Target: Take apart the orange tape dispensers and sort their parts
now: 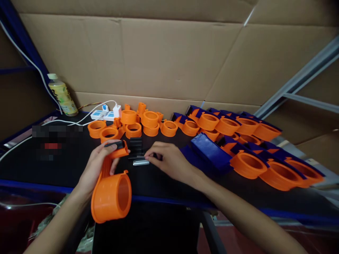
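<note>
Partly hidden: a pixelated patch (53,141) covers something on the left side of the desk (66,169); what lies there cannot be made out.
Cut off: both forearms leave the picture at the bottom; the rightmost orange-and-blue assemblies (265,158) run toward the desk's right edge.
Hard to tell: a small black piece (113,144) sits at the top of the orange holder's handle, its shape unclear.
Left hand (97,162): closed around the handle of the orange holder (112,194), whose wide ring hangs over the desk's near edge.
Right hand (169,160): fingers drawn narrow, tips touching a small silvery piece (141,162) lying mid-desk; whether they grip it cannot be told.
Between the hands: black ridged parts (136,144), just behind the silvery piece.
Right of the hand: a blue block (210,151), close to the wrist.
Far edge: loose orange rings (132,123), a white power strip (104,113), and a bottle (62,95) at the far left corner.
Behind: a cardboard wall (159,53).
</note>
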A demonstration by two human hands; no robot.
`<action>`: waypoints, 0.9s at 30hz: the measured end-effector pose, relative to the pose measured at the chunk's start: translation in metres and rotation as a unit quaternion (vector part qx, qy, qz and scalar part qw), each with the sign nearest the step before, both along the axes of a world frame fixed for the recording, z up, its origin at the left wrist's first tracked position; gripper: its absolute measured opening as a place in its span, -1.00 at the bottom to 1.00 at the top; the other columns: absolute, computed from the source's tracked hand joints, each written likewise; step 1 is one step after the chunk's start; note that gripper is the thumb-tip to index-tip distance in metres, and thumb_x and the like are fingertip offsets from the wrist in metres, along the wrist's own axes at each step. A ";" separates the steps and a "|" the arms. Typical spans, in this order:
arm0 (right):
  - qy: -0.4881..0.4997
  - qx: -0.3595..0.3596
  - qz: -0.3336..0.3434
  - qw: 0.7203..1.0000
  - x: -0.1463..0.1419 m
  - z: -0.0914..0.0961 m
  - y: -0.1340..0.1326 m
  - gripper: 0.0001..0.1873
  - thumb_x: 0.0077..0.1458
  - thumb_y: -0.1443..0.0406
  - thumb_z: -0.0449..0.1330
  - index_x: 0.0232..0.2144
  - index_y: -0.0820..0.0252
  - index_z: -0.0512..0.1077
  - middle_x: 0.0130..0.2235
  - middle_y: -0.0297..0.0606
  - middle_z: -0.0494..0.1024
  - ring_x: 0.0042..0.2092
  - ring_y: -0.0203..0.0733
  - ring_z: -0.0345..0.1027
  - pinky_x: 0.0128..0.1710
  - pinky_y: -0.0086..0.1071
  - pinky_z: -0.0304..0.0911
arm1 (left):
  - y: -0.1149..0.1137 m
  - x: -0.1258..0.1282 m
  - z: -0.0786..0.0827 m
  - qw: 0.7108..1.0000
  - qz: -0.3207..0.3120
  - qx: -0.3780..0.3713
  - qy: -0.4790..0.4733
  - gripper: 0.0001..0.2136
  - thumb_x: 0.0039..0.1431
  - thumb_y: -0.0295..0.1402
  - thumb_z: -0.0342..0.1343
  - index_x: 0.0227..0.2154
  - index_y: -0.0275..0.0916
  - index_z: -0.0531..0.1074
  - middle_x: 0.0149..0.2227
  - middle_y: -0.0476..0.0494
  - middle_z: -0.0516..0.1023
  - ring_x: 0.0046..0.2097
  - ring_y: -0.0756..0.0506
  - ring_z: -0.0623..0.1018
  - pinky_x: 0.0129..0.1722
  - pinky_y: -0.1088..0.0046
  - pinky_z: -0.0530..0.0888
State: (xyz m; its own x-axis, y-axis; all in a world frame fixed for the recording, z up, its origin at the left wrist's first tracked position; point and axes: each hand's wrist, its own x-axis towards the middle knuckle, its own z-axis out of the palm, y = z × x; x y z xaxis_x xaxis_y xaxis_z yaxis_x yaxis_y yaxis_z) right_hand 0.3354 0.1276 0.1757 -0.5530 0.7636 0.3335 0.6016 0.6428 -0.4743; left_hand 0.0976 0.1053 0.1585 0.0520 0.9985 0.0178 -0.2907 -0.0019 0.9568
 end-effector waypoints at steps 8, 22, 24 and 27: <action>-0.190 0.100 0.038 0.976 -0.013 -0.020 0.001 -0.78 0.34 0.27 0.06 -0.21 0.14 0.52 -0.18 -0.21 0.51 -0.11 -0.22 0.30 -0.36 -0.40 0.08 | 0.008 0.000 -0.012 0.998 -0.044 -0.022 -0.026 -0.70 0.17 -0.18 0.13 -0.20 -0.34 0.48 -0.76 0.08 0.27 -0.70 0.04 0.22 -0.67 0.54 0.22; -0.194 0.082 0.036 0.977 -0.012 -0.019 0.001 -0.79 0.33 0.22 0.09 -0.15 0.14 0.51 -0.15 -0.22 0.52 -0.06 -0.20 0.33 -0.25 -0.38 0.17 | 0.007 0.006 -0.013 0.998 -0.037 -0.038 -0.034 -0.66 0.15 -0.20 0.15 -0.12 -0.34 0.47 -0.73 0.09 0.30 -0.69 0.04 0.21 -0.65 0.52 0.25; -0.202 0.085 0.038 0.975 -0.012 -0.019 0.000 -0.80 0.31 0.20 0.13 -0.15 0.13 0.51 -0.12 -0.21 0.51 -0.05 -0.19 0.32 -0.26 -0.38 0.18 | 0.007 0.007 -0.014 0.998 -0.037 -0.043 -0.032 -0.66 0.14 -0.21 0.16 -0.11 -0.34 0.46 -0.71 0.08 0.33 -0.70 0.05 0.20 -0.67 0.52 0.22; -0.227 0.093 0.036 0.969 -0.015 -0.021 -0.002 -0.80 0.32 0.22 0.10 -0.18 0.14 0.50 -0.14 -0.20 0.50 -0.06 -0.19 0.32 -0.31 -0.39 0.16 | 0.007 0.008 -0.014 0.998 -0.041 -0.044 -0.027 -0.68 0.15 -0.20 0.15 -0.13 -0.33 0.46 -0.72 0.08 0.33 -0.70 0.05 0.21 -0.67 0.52 0.20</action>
